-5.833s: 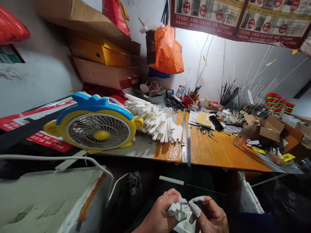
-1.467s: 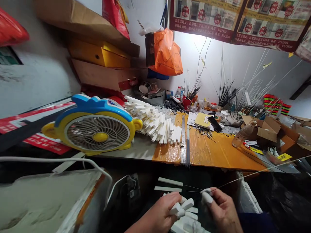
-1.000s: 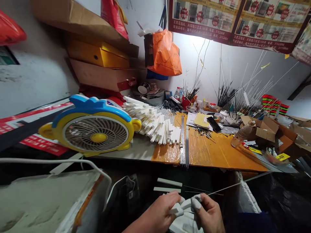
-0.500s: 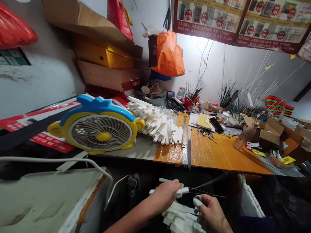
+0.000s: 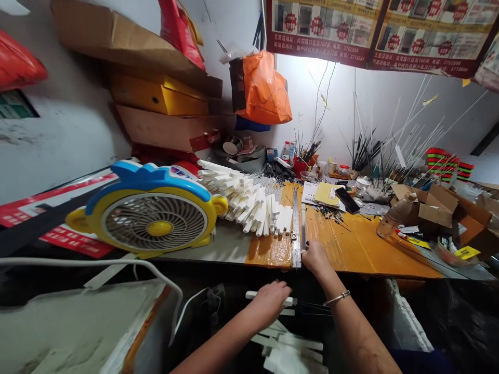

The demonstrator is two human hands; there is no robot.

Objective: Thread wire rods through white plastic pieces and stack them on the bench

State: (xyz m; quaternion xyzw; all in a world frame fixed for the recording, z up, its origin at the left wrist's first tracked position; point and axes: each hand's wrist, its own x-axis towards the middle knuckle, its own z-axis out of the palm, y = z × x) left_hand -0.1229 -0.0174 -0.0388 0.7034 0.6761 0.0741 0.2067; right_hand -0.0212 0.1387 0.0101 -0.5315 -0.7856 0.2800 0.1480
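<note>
My left hand (image 5: 271,301) is closed around a white foam stick (image 5: 290,302) below the bench's front edge. Thin wires (image 5: 314,307) stretch to the right from it. Under that hand, in the dark space, lies a heap of similar white sticks (image 5: 296,356). My right hand (image 5: 315,257), with a bracelet on the wrist, is at the bench edge, its fingers pinched at the near ends of a bundle of thin grey rods (image 5: 303,223). A flat metal strip (image 5: 296,228) lies just left of the rods. How many rods the fingers grip is hidden.
A yellow-and-blue fan (image 5: 156,218) stands left on the bench, beside a big pile of white sticks (image 5: 249,200). Behind are a phone (image 5: 346,200) and a notepad (image 5: 326,194). A plastic bottle (image 5: 395,215) and open cardboard boxes (image 5: 436,210) stand right.
My right hand has moved up and forward from beside the white sticks to the rods on the bench. My left hand stays low with a white stick. The view has shifted slightly.
</note>
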